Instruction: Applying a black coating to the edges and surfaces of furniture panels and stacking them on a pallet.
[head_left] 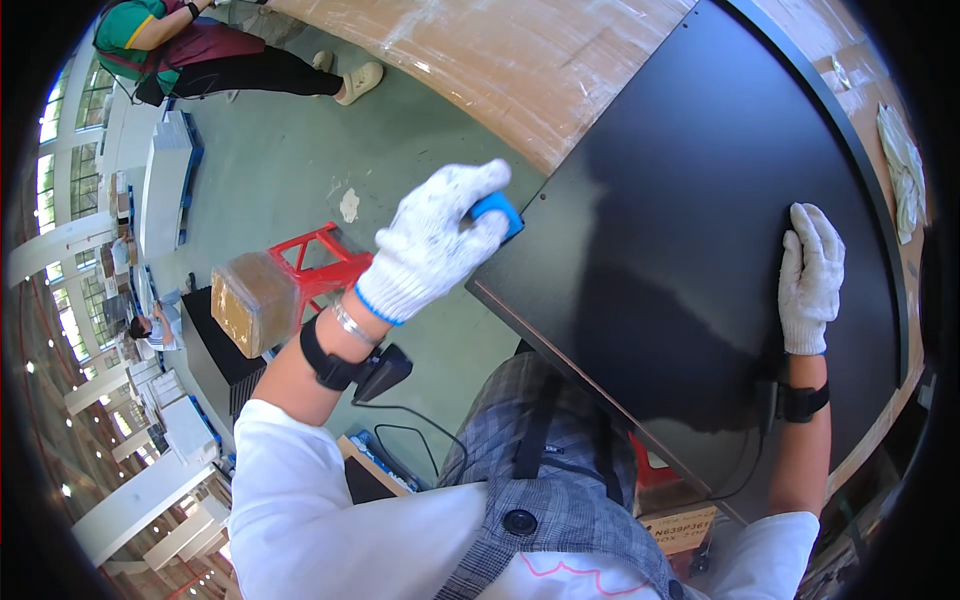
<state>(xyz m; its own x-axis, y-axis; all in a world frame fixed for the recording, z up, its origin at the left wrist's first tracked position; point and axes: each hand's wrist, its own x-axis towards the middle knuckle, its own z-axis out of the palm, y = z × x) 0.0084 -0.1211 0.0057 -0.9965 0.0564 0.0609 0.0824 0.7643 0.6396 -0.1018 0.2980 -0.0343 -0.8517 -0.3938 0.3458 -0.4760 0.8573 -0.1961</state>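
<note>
A large black panel (640, 230) lies across the work surface in front of me, with a raised black strip (850, 130) along its far right edge. My left hand (430, 235), in a white knitted glove, is closed around a small blue block-like thing (497, 212) at the panel's left edge. Its exact kind is hard to make out, as the fingers cover part of it. My right hand (812, 275), gloved in white too, rests flat on the panel near the strip, fingers stretched out and holding nothing.
Film-wrapped cardboard (480, 60) covers the surface beyond the panel. A white glove (900, 170) lies at the right. On the left stand a red stool (325, 265), a taped cardboard box (255, 300) and a black stack (215, 350). A person (200, 50) is at the far left.
</note>
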